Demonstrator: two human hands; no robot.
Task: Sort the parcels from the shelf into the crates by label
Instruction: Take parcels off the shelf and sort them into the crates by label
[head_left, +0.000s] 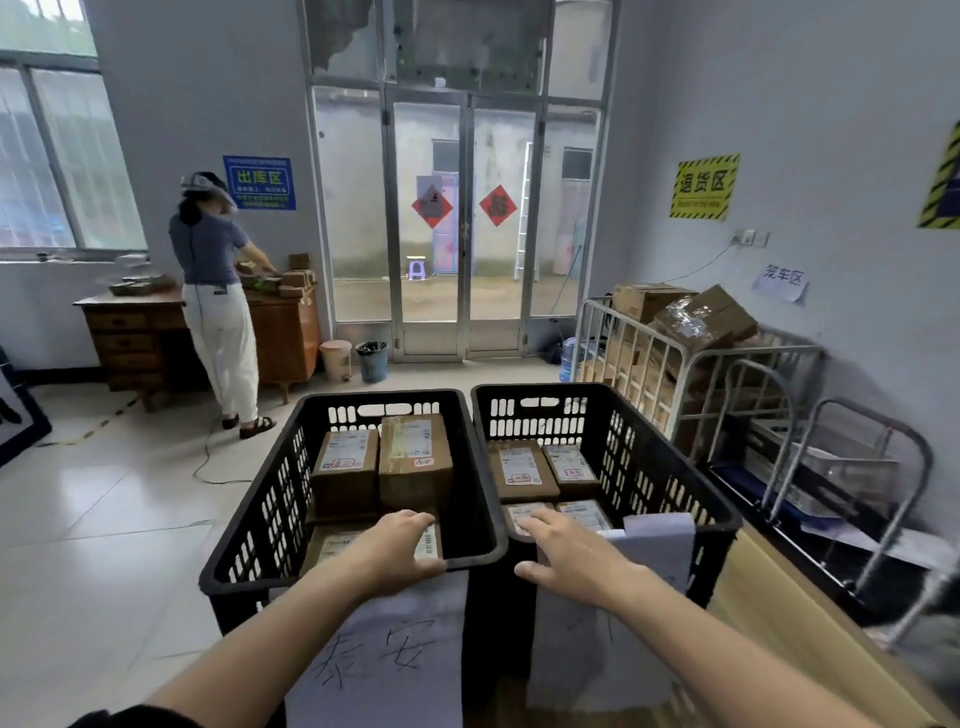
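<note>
Head view, the only one

- Two black crates side by side on the floor: left crate (249, 519), right crate (675, 467). Both already hold labelled parcels lying label-up. The shelf is not in view.
- Left hand (400, 548) lies palm-down on the near parcel (330, 545) in the left crate, just inside the near rim. I cannot tell if it grips or only rests.
- Right hand (563, 553) reaches over the near rim of the right crate, fingers straight and spread, holding nothing. Its tips are at the near-row parcel (584, 512).
- A handwritten sheet (395, 649) hangs on the left crate's front, and a white sheet (665, 545) is draped over the right crate's rim, just beside the right wrist.

Risks, as judged

- The draped white sheet looks loose. A wrist brushing it could drop it into the crate or onto the floor, and the crate's destination would be lost.
- The printed labels are too small to read here, so a parcel could land in the wrong crate.
- The tall parcel (415, 462) stands above its neighbours, and pushing the near parcel forward might tip it
</note>
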